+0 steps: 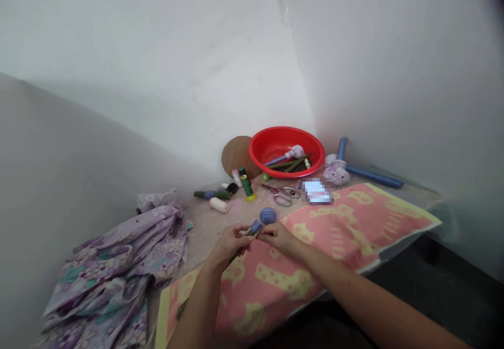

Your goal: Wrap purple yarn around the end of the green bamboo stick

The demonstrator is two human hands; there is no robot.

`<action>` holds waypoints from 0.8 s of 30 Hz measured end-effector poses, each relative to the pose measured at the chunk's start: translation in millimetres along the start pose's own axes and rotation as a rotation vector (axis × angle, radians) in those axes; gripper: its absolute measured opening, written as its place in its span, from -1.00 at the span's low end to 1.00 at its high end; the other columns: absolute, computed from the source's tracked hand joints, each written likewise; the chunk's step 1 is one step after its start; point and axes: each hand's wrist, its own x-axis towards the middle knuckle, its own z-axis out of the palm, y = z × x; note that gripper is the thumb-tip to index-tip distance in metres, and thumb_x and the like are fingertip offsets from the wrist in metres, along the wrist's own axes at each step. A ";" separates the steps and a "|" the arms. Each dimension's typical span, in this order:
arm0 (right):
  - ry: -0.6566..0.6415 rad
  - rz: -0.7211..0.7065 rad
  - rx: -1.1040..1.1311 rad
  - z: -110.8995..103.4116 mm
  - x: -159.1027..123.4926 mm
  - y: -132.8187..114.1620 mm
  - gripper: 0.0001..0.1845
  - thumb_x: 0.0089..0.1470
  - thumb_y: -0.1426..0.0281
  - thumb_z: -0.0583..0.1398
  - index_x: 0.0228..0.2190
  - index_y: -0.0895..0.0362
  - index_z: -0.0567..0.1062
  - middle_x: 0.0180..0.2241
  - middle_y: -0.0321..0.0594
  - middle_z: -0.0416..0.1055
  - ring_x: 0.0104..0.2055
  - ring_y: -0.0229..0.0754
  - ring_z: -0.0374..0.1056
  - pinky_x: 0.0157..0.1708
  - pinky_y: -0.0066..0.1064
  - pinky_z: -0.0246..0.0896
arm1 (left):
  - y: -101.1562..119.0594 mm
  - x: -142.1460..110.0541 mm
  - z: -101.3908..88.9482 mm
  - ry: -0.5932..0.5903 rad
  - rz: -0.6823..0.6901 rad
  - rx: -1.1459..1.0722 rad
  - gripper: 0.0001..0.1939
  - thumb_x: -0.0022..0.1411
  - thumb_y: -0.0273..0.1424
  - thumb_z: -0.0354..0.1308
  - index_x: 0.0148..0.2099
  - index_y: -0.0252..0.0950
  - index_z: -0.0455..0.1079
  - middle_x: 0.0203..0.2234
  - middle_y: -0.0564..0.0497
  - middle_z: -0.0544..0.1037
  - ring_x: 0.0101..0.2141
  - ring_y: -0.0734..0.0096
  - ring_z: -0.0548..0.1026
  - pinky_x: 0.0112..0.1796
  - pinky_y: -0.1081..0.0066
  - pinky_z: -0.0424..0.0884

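Observation:
My left hand and my right hand meet over a pink towel, and both pinch a thin green stick. Blue yarn is wound around the stick's tip between my fingers. A ball of blue yarn lies just beyond my right hand. The stick's lower length is mostly hidden behind my left hand and forearm.
A red plastic basin holds green sticks and a wrapped white ball. Thread spools, steel scissors and a pixelated object lie near it. Floral purple cloth is heaped at left. White walls form the corner behind.

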 end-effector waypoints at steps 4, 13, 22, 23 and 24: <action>-0.027 -0.028 -0.071 0.4 -1.4 1.6 -0.71 -0.07 0.29 0.08 -0.62 0.23 0.44 -0.66 -0.32 0.26 -0.59 -0.35 0.13 -0.60 -0.55 0.00 | -2.2 1.3 -0.2 0.004 -0.001 -0.010 -0.57 -0.09 -0.28 0.14 -0.16 -0.44 0.31 -0.74 0.10 0.34 -0.77 0.70 0.15 -0.72 0.61 0.00; -0.033 -0.181 -0.316 0.1 -2.4 5.2 -0.67 0.00 0.33 0.04 -0.64 0.22 0.44 -0.67 -0.31 0.28 -0.60 -0.36 0.16 -0.60 -0.57 0.01 | -4.4 4.5 -0.5 0.029 0.005 0.029 -0.56 -0.10 -0.27 0.14 -0.17 -0.44 0.32 -0.74 0.11 0.35 -0.78 0.70 0.15 -0.73 0.61 -0.02; -0.057 -0.239 -0.348 -2.9 -3.0 7.2 -0.76 0.00 0.37 0.04 -0.45 0.17 0.49 -0.44 -0.23 0.45 -0.41 -0.27 0.32 -0.43 -0.53 0.15 | -14.1 10.5 0.1 0.066 -0.003 0.050 -0.59 -0.12 -0.30 0.16 -0.20 -0.43 0.33 -0.76 0.12 0.34 -0.78 0.68 0.16 -0.72 0.61 0.02; -0.061 -0.230 -0.352 -3.5 -2.5 8.6 -0.75 0.01 0.37 0.04 -0.46 0.17 0.49 -0.46 -0.23 0.45 -0.43 -0.28 0.33 -0.44 -0.53 0.15 | -13.7 10.9 0.1 0.067 -0.007 0.052 -0.59 -0.12 -0.30 0.16 -0.20 -0.43 0.33 -0.76 0.12 0.34 -0.78 0.68 0.16 -0.72 0.61 0.02; -0.063 -0.220 -0.357 -4.0 -2.0 10.0 -0.75 0.01 0.37 0.04 -0.47 0.17 0.50 -0.48 -0.23 0.45 -0.44 -0.28 0.33 -0.46 -0.54 0.15 | -13.2 11.3 0.1 0.067 -0.015 0.053 -0.58 -0.13 -0.30 0.16 -0.19 -0.43 0.33 -0.76 0.12 0.34 -0.78 0.68 0.16 -0.73 0.61 0.01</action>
